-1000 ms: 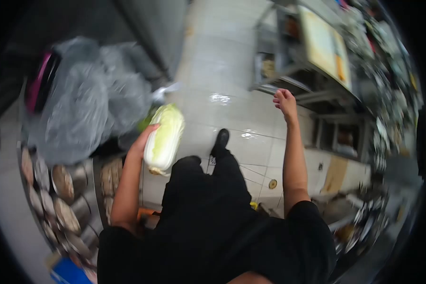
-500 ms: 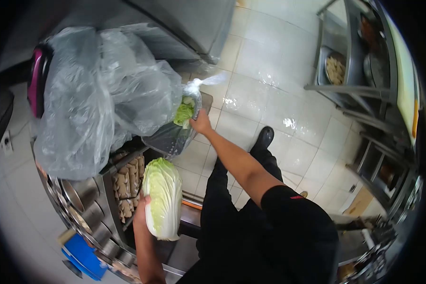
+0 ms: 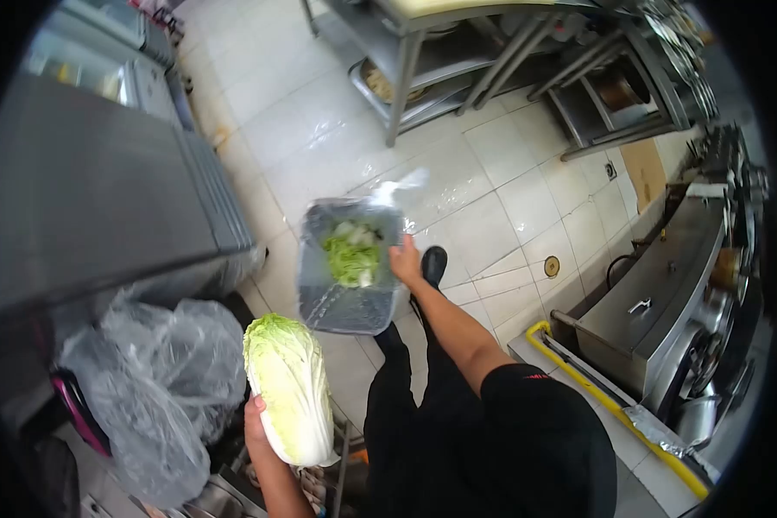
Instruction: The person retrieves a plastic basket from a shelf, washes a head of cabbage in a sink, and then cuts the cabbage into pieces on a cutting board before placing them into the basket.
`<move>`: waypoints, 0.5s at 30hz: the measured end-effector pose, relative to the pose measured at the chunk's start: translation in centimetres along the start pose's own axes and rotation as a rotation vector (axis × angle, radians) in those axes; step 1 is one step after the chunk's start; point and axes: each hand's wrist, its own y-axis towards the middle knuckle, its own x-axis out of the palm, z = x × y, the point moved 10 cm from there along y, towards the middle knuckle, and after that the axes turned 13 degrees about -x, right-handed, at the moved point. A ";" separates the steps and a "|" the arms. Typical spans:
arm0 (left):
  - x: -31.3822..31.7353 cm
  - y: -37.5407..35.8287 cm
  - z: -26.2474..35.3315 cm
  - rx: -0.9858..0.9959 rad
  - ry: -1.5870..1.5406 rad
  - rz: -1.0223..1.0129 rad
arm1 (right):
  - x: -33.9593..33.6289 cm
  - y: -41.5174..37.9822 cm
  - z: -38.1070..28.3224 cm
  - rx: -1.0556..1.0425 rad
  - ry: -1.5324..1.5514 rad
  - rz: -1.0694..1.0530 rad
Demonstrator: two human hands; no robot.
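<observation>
A whole napa cabbage point(image 3: 292, 388), pale green and white, rests in my left hand point(image 3: 255, 423), whose fingers are closed around its left side. My right hand point(image 3: 406, 262) grips the right rim of a grey bin point(image 3: 347, 315) lined with clear plastic. Inside that bin lie loose green cabbage leaves point(image 3: 354, 255). A twisted end of the liner point(image 3: 395, 186) sticks out at the bin's upper right corner. The cabbage is just below and left of the bin, apart from my right hand.
A large clear plastic bag point(image 3: 168, 371) lies at lower left, beside a grey metal cabinet point(image 3: 104, 190). Steel shelving point(image 3: 406, 78) with a tray stands at the top. On the right are a steel cooking station point(image 3: 656, 285) and a yellow pipe point(image 3: 617, 414). Floor tiles look wet.
My view has turned right. The bin has come out from beside the large plastic bag, pulled by my right hand, and its inside now shows. The cabbage stays in my left hand.
</observation>
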 end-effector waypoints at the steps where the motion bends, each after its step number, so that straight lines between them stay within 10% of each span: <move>1: 1.4 0.4 0.9 -0.022 0.053 0.007 | -4.1 1.1 1.1 0.019 -0.058 0.079; 10: 16.9 4.4 13.6 0.001 0.398 -0.087 | -23.9 15.6 15.9 0.113 0.210 0.559; 15: 24.9 3.7 22.8 0.218 0.600 -0.137 | -27.1 19.2 17.9 0.462 0.227 0.238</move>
